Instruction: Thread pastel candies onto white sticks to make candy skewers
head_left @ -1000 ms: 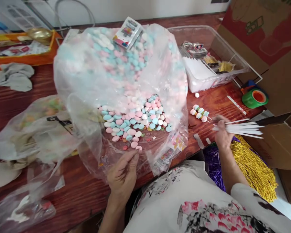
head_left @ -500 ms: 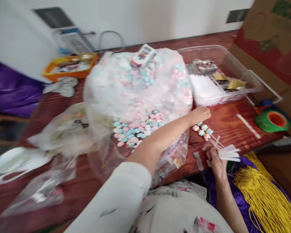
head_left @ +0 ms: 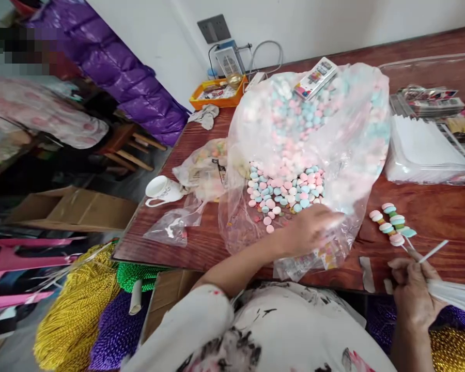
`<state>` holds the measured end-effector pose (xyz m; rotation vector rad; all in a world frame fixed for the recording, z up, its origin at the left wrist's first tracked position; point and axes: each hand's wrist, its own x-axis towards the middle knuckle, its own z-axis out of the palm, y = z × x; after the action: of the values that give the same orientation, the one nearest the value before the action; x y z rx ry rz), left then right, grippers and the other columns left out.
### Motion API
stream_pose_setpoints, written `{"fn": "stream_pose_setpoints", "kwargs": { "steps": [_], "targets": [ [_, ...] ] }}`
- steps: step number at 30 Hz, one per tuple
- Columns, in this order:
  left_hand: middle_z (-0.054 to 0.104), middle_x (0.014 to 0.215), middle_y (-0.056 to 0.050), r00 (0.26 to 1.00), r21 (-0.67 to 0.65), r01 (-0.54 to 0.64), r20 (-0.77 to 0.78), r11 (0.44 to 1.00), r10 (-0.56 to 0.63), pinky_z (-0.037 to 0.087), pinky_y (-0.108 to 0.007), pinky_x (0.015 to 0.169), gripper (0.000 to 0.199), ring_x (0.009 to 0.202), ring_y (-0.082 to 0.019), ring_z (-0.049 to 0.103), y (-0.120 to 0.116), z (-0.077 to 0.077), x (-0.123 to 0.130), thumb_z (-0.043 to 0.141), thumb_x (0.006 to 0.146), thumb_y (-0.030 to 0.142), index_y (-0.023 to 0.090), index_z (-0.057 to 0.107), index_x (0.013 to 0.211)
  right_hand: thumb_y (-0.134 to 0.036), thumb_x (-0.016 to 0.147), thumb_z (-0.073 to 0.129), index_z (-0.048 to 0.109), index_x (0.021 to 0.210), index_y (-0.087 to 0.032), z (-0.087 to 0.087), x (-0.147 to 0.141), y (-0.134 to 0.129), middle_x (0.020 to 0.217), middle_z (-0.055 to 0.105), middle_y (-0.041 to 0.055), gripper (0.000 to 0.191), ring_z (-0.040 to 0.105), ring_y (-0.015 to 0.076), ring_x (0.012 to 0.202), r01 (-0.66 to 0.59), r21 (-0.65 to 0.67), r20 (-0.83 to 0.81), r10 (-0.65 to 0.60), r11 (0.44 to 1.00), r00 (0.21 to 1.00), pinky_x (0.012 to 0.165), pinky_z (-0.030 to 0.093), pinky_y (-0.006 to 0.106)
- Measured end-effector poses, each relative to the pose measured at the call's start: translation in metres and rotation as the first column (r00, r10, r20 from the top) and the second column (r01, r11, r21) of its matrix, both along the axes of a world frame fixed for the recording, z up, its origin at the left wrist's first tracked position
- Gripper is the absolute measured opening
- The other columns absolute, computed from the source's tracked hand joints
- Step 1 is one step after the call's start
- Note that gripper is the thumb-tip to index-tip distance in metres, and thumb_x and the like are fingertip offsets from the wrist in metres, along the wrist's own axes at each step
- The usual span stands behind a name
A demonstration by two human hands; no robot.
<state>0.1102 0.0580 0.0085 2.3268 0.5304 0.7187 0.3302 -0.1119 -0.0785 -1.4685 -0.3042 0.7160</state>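
Note:
My right hand is closed near the table's front edge. It grips a bundle of white strips, with one strip sticking up between the fingers. Two thin sticks threaded with pastel candies point away from its fingertips, over the table. My left hand is smeared by motion, low over the front of a large clear plastic bag; whether anything is in its fingers cannot be made out. Pink, blue and white round candies fill the bag and lie loose at its mouth.
A clear bin holds white sheets and packets at right. On the left are a white cup, a small plastic bag and an orange tray. A cardboard box and bead strands lie beyond the table. Another person sits far left.
The view has swung left. My left hand has moved from beside the candy sticks back to the front of the bag. My right hand keeps the strips and sticks.

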Motion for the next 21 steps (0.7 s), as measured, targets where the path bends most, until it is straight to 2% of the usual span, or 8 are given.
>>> {"fn": "stream_pose_setpoints", "kwargs": {
  "steps": [2,4,6,9,12,15,17,21],
  "targets": [
    [0.073,0.100,-0.009,0.955,-0.326,-0.264,0.044,0.908,0.294,0.057,-0.033,0.072,0.031,0.080,-0.017,0.067,-0.006,-0.015,-0.064,0.052,0.091,0.018,0.021,0.071,0.114,-0.042,0.080,0.070,0.073,0.103,-0.023,-0.001,0.001,0.003,0.067,0.065,0.0012,0.030,0.046,0.0100,0.046,0.008,0.015,0.056,-0.009,1.000,0.998,0.037,0.034,0.020],
    [0.075,0.086,-0.007,0.798,-0.589,-0.464,0.045,0.662,0.600,0.057,-0.031,0.064,0.019,0.066,-0.016,0.067,-0.007,-0.027,-0.117,0.065,0.083,0.026,0.019,0.077,0.096,-0.040,0.078,0.069,0.073,0.099,-0.021,-0.002,0.002,0.006,0.061,0.063,0.0006,0.028,0.043,0.0096,0.044,0.011,0.045,0.110,-0.016,0.999,0.994,0.038,0.031,0.020],
    [0.075,0.078,-0.005,0.647,-0.777,-0.454,0.049,0.436,0.761,0.057,-0.030,0.063,0.020,0.060,-0.015,0.067,-0.007,-0.032,-0.156,0.076,0.070,0.027,0.017,0.078,0.088,-0.040,0.077,0.069,0.073,0.097,-0.020,-0.002,0.003,0.008,0.059,0.063,-0.0001,0.028,0.040,0.0091,0.042,0.009,0.045,0.132,-0.015,0.999,0.991,0.038,0.029,0.020],
    [0.075,0.077,-0.005,0.559,-0.898,-0.320,0.079,0.302,0.826,0.059,-0.030,0.068,0.026,0.067,-0.017,0.070,-0.008,-0.029,-0.180,0.083,0.059,0.026,0.016,0.078,0.082,-0.041,0.076,0.069,0.072,0.100,-0.021,0.000,-0.002,0.008,0.060,0.062,-0.0008,0.031,0.037,0.0090,0.040,0.052,0.019,0.156,-0.055,0.998,0.986,0.036,0.027,0.021],
    [0.074,0.076,-0.004,0.603,-0.906,-0.259,0.119,0.334,0.789,0.058,-0.029,0.065,0.028,0.066,-0.016,0.068,-0.013,-0.030,-0.172,0.086,0.058,0.028,0.015,0.077,0.081,-0.041,0.075,0.069,0.072,0.101,-0.019,0.002,-0.016,0.007,0.062,0.062,-0.0011,0.034,0.039,0.0093,0.043,0.117,0.078,0.241,-0.132,0.990,0.962,0.039,0.031,0.022],
    [0.073,0.076,-0.003,0.693,-0.843,-0.309,0.118,0.441,0.711,0.053,-0.025,0.058,0.029,0.061,-0.012,0.063,-0.017,-0.041,-0.149,0.084,0.062,0.028,0.015,0.077,0.086,-0.040,0.074,0.069,0.072,0.099,-0.014,-0.001,-0.034,0.008,0.061,0.061,-0.0011,0.036,0.044,0.0096,0.047,0.090,0.073,0.339,-0.110,0.993,0.934,0.044,0.036,0.023],
    [0.072,0.079,-0.004,0.769,-0.731,-0.384,0.083,0.563,0.633,0.053,-0.027,0.062,0.025,0.066,-0.014,0.063,-0.017,-0.051,-0.136,0.078,0.069,0.027,0.015,0.076,0.091,-0.043,0.075,0.070,0.072,0.098,-0.012,-0.006,-0.042,0.010,0.060,0.060,-0.0011,0.039,0.044,0.0093,0.046,0.000,-0.014,0.351,0.005,1.000,0.936,0.044,0.036,0.023],
    [0.066,0.081,-0.004,0.866,-0.289,-0.498,-0.105,0.818,0.490,0.051,-0.033,0.077,0.010,0.077,-0.017,0.060,-0.018,-0.066,-0.129,0.065,0.082,0.021,0.017,0.074,0.080,-0.048,0.075,0.071,0.073,0.096,-0.011,-0.020,-0.046,0.011,0.062,0.063,0.0023,0.043,0.053,0.0136,0.051,-0.096,-0.112,0.446,0.136,0.989,0.885,0.048,0.044,0.028]
  ]
}}
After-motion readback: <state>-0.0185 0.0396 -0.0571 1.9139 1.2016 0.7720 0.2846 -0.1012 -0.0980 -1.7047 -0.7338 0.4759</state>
